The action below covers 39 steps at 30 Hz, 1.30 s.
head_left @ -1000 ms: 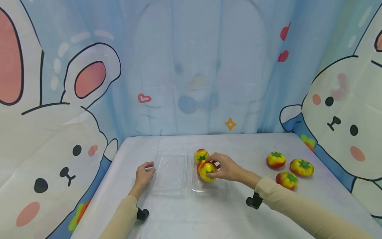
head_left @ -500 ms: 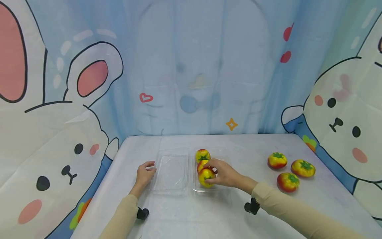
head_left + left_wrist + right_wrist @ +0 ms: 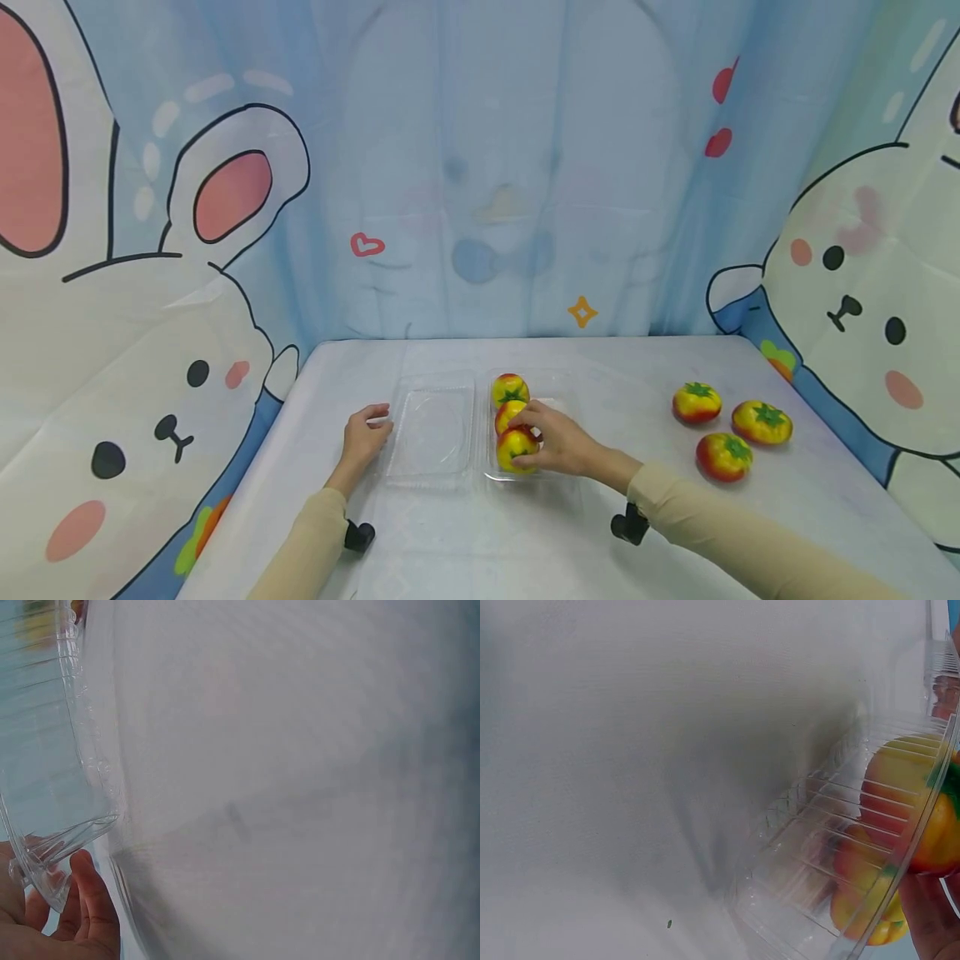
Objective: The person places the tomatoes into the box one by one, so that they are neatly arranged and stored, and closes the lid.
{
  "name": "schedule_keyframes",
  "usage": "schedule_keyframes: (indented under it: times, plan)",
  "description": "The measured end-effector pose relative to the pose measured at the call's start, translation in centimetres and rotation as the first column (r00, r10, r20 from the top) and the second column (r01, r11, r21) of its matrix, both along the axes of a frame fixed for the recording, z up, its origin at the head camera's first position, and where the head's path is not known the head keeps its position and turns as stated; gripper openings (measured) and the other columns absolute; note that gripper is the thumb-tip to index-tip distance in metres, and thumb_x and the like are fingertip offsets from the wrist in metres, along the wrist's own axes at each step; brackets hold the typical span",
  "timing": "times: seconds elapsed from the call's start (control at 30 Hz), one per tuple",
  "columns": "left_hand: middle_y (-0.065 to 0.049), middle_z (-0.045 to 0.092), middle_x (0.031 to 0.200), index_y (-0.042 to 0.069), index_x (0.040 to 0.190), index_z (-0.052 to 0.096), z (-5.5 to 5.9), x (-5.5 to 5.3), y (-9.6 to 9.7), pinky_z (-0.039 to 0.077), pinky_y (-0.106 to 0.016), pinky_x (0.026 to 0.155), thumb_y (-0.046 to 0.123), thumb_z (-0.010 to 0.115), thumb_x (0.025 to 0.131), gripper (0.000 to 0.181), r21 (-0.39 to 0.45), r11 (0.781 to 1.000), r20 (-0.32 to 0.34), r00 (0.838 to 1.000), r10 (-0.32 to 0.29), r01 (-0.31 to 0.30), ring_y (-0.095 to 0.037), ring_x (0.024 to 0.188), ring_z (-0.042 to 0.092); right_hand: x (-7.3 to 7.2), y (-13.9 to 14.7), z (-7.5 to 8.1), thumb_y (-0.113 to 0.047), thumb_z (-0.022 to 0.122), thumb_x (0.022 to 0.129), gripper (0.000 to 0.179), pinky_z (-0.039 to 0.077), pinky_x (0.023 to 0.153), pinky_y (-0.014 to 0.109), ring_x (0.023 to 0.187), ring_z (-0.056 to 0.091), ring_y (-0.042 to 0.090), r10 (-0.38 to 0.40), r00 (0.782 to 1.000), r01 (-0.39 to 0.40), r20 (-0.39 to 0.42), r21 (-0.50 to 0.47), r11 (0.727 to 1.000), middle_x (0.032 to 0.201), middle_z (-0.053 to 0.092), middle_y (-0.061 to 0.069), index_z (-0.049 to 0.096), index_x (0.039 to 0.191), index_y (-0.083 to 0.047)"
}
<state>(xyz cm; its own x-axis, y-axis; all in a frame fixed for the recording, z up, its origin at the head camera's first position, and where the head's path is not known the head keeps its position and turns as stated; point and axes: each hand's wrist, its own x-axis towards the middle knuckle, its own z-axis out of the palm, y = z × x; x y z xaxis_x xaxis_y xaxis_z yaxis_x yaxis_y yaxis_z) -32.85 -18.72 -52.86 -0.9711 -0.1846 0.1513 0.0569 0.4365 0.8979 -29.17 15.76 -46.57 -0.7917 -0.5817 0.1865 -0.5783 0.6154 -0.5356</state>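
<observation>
In the head view a clear plastic clamshell box lies unfolded, its lid half [image 3: 431,437] on the left and its base [image 3: 540,477] on the right. Three red-and-yellow, persimmon-shaped fruits with green leafy tops form a row along the base's left side: a far fruit [image 3: 510,388], a middle fruit [image 3: 507,413] and a near fruit [image 3: 514,451]. My right hand [image 3: 566,442] holds the near fruit between thumb and fingers. At the lid's left edge is my left hand [image 3: 363,437]; in the left wrist view its fingers [image 3: 94,900] curl about the plastic corner.
To the right on the white tablecloth [image 3: 450,550] sit three more such fruits: one at the back [image 3: 697,402], one at the far right [image 3: 762,422] and one nearer [image 3: 723,457]. A blue cartoon curtain [image 3: 487,167] stands behind the table.
My right hand has brought the near fruit slightly left and toward me, down into the base behind its front wall. The left hand has stayed at the lid's edge.
</observation>
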Motion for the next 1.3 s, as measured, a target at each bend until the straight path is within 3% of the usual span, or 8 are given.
schedule_keyframes:
  times: [0.3, 0.47, 0.6, 0.83, 1.07, 1.3]
  plan:
    - [-0.023, 0.067, 0.115, -0.006, 0.118, 0.066, 0.0, 0.0, 0.1, 0.054, -0.025, 0.059, -0.004, 0.064, 0.085, 0.034, 0.006, 1.0, 0.004, 1.0, 0.0, 0.0, -0.032, 0.091, 0.067, 0.0, -0.1, -0.5, -0.025, 0.085, 0.078, 0.045, 0.057, 0.083, 0.034, 0.107, 0.056, 0.024, -0.027, 0.999, 0.026, 0.02, 0.013, 1.0, 0.127, 0.053, 0.009, 0.065, 0.115, -0.013]
    - [-0.023, 0.067, 0.115, -0.006, 0.118, 0.066, 0.1, 0.1, 0.1, 0.054, -0.025, 0.059, -0.004, 0.064, 0.085, 0.033, 0.009, 1.0, 0.005, 1.0, 0.004, -0.004, -0.031, 0.09, 0.068, 0.0, 0.0, -0.6, -0.026, 0.086, 0.077, 0.044, 0.056, 0.082, 0.031, 0.106, 0.055, 0.024, -0.015, 1.0, 0.014, 0.025, 0.014, 1.0, 0.125, 0.053, 0.009, 0.065, 0.114, -0.012]
    - [-0.023, 0.067, 0.115, -0.006, 0.118, 0.066, 0.2, 0.1, 0.0, 0.054, -0.025, 0.059, -0.004, 0.064, 0.085, 0.033, 0.007, 1.0, 0.0, 1.0, 0.0, 0.0, -0.03, 0.088, 0.067, -0.1, 0.0, -0.6, -0.027, 0.086, 0.076, 0.045, 0.056, 0.081, 0.03, 0.106, 0.056, 0.024, -0.005, 0.999, 0.005, 0.034, -0.006, 1.0, 0.123, 0.053, 0.008, 0.066, 0.113, -0.011]
    - [-0.024, 0.067, 0.114, -0.007, 0.118, 0.066, 0.2, 0.1, 0.0, 0.054, -0.025, 0.058, -0.004, 0.064, 0.085, 0.033, 0.005, 1.0, -0.004, 1.0, -0.004, 0.004, -0.028, 0.085, 0.067, -0.3, 0.2, -0.2, -0.028, 0.086, 0.076, 0.046, 0.058, 0.078, 0.039, 0.104, 0.056, 0.028, -0.001, 1.0, 0.003, 0.024, -0.061, 0.998, 0.118, 0.056, 0.008, 0.067, 0.111, -0.007]
    - [-0.023, 0.067, 0.113, -0.006, 0.117, 0.067, 0.1, 0.0, 0.0, 0.053, -0.024, 0.058, -0.003, 0.064, 0.085, 0.033, 0.009, 1.0, -0.014, 1.0, 0.004, -0.004, -0.03, 0.088, 0.067, -0.6, 1.0, 0.4, -0.037, 0.077, 0.085, 0.044, 0.058, 0.075, 0.038, 0.098, 0.062, 0.028, -0.031, 0.999, 0.027, -0.045, -0.089, 0.996, 0.108, 0.06, 0.01, 0.067, 0.111, -0.003]
    - [-0.024, 0.067, 0.113, -0.007, 0.117, 0.066, 0.1, 0.0, -0.1, 0.053, -0.025, 0.059, -0.003, 0.065, 0.085, 0.032, 0.01, 1.0, -0.018, 1.0, 0.002, -0.001, -0.033, 0.09, 0.067, -1.2, 2.6, 1.7, -0.027, 0.07, 0.093, 0.034, 0.058, 0.079, 0.041, 0.099, 0.063, 0.03, -0.068, 0.994, 0.062, -0.086, -0.075, 0.995, 0.11, 0.064, 0.011, 0.066, 0.114, -0.002]
